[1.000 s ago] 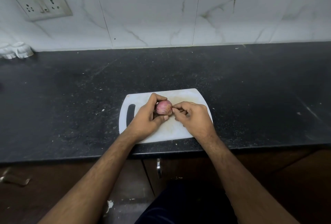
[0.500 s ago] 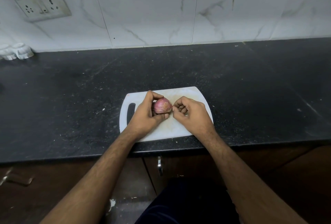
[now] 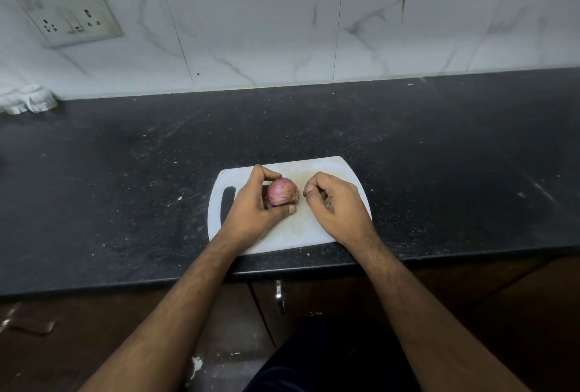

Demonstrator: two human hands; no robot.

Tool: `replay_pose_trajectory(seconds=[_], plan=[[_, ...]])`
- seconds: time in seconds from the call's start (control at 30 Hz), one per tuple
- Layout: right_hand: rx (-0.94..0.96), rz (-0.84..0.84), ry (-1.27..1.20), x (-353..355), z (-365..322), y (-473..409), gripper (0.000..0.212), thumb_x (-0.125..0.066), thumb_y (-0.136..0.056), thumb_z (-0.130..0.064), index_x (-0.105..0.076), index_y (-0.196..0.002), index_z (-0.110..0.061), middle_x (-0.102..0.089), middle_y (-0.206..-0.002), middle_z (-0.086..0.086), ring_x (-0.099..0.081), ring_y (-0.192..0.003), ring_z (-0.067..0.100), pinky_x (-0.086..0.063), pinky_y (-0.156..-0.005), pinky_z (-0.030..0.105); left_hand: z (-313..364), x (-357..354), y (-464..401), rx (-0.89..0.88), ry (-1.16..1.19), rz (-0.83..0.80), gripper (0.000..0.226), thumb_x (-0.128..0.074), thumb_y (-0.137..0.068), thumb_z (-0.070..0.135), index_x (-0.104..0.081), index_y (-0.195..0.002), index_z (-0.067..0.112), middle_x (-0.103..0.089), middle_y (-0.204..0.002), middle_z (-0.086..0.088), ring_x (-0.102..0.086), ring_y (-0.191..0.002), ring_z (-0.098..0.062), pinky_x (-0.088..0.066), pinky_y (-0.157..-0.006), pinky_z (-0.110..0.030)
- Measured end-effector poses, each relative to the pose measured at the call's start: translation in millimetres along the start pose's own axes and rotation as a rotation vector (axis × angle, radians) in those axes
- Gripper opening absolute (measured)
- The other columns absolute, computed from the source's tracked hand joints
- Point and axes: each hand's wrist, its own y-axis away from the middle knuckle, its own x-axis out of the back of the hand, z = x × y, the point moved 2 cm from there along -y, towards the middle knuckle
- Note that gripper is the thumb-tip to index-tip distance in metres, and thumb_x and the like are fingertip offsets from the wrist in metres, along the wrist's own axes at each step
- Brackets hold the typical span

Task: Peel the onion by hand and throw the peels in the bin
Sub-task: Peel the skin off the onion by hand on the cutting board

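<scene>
Backing off rightward, right hand [image 3: 337,203], fingers curled, holds nothing visible; left hand [image 3: 255,203] grips one pink-skinned onion [image 3: 282,191] at mid-frame over one white cutting board [image 3: 292,231].

Single head view, looking forward-down, close over countertop [image 3: 408,156].

we see a black speckled stone countertop [image 3: 408,156] dotted with pale crumbs. on it lie a white plastic cutting board [image 3: 314,234] and a crumpled white cloth [image 3: 28,103].
</scene>
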Motion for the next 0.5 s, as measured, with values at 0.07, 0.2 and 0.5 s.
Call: replay_pose_trajectory(seconds=[0.07,0.2,0.5], plan=[[-0.013,-0.003,-0.014,-0.2,1.2,-2.7,0.010,-0.061,-0.100,-0.030,-0.066,-0.098,-0.021,-0.066,-0.086,-0.012,-0.059,-0.071,0.006,-0.051,-0.064,0.028,0.6,-0.8,-0.2,-0.008,0.001,-0.004,0.056,-0.094,-0.079,0.014,-0.052,-0.114,0.029,-0.070,-0.115,0.008,-0.071,-0.107,-0.014,-0.061,-0.094,-0.041],[-0.016,-0.116,0.001,-5.1,5.1,-5.0,0.026,-0.071,-0.093,-0.040,-0.066,-0.118,-0.032,-0.064,-0.102,-0.018,-0.064,-0.082,0.004,-0.058,-0.078,0.036,1.2,-1.3,-0.3,-0.014,0.030,-0.019,0.055,-0.094,-0.079,0.016,-0.053,-0.114,0.026,-0.073,-0.111,0.012,-0.072,-0.106,-0.014,-0.061,-0.091,-0.034],[0.080,-0.095,0.034,-6.0,6.3,-2.8,0.002,-0.068,-0.097,-0.029,-0.067,-0.099,-0.029,-0.062,-0.097,-0.020,-0.064,-0.089,0.007,-0.056,-0.078,0.040,0.9,-0.6,-0.5,-0.048,0.031,-0.043,0.050,-0.089,-0.085,0.016,-0.051,-0.114,0.029,-0.070,-0.113,0.011,-0.070,-0.106,-0.012,-0.058,-0.092,-0.031]])
